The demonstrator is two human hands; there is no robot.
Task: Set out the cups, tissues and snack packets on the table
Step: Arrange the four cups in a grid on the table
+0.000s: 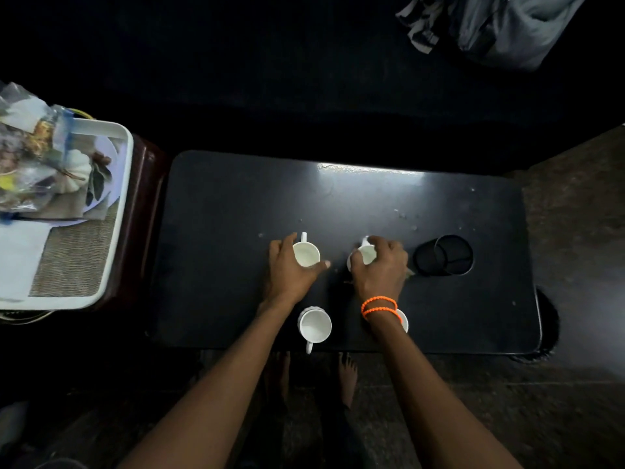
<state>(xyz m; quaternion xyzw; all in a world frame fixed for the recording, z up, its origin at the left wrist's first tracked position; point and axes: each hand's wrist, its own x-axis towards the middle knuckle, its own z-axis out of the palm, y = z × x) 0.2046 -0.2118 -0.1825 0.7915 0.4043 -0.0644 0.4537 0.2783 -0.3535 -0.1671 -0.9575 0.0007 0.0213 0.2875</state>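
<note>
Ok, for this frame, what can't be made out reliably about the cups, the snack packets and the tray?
Head view only:
- Fourth white ceramic cup: mostly hidden under the right wrist with the orange bead bracelet.
- White cup under the right hand: the fingers cover its rim and handle.
- Clear plastic snack packets on the white plastic tray: cut off by the left edge, overlapping; no count possible.
- Tissues: not identifiable.

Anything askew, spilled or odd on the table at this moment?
Yes. A black mesh holder lies tipped on its side right of the right hand, and pale specks dot the black table behind it. The four white cups, such as the near one, stand upright.
</note>
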